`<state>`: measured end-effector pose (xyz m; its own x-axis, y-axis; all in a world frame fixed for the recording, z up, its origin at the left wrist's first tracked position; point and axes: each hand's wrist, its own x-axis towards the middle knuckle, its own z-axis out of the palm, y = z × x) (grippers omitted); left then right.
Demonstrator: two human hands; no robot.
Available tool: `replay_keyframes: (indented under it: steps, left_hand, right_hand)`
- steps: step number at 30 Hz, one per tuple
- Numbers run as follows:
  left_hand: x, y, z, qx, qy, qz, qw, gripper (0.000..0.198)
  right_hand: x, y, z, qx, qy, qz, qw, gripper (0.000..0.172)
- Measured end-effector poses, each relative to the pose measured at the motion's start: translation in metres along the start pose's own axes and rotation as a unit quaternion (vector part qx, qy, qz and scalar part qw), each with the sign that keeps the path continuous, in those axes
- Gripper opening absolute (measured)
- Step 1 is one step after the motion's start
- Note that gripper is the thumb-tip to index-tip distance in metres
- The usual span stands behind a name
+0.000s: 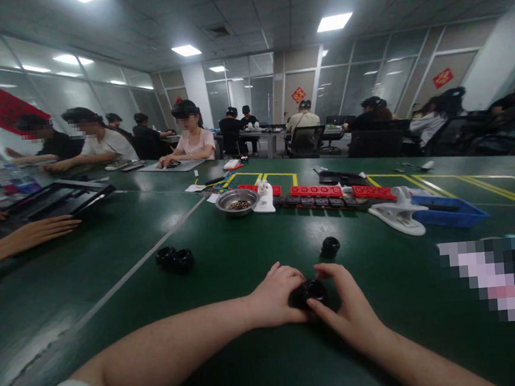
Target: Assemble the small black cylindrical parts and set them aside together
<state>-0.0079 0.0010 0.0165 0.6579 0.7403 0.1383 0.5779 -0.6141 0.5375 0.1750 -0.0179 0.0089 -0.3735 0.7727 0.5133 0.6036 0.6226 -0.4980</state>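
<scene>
Head view, with clock directions read from the black ring (315, 292) between the person's hands: it sits low and just right of centre, over the green desk (226, 249). The left hand (280, 295) is wrapped around its left side, gripping it. The right hand (344, 302) grips it too, thumb at the near rim and forefinger curved over the far side. Whether it is one piece or two together cannot be told.

At one o'clock, near the hands, stands a loose black ring (331, 246); between nine and ten lies a touching black pair (175, 259). A metal bowl (250, 202) holding small bits is at eleven, red strips (316, 191) at twelve, and a blue tray (460, 217) at two. Farther off between nine and ten, a co-worker's hand (50, 230) lies near a black frame (61, 196).
</scene>
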Motion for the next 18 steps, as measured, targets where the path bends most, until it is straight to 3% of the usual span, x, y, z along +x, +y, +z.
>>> replay_keyframes:
  steps: [8,18]
  left_hand:
    - [0.0,-0.0023,0.0014,0.003,-0.004,-0.004,1.0,0.051]
    - [-0.0002,-0.0017,0.0015,0.003,-0.003,0.002,1.0,0.043]
  right_hand:
    - [-0.0006,-0.0035,-0.0051,0.06,-0.054,-0.056,0.995,0.049]
    - [0.0,-0.0008,-0.0004,0.015,-0.012,-0.001,1.0,0.039]
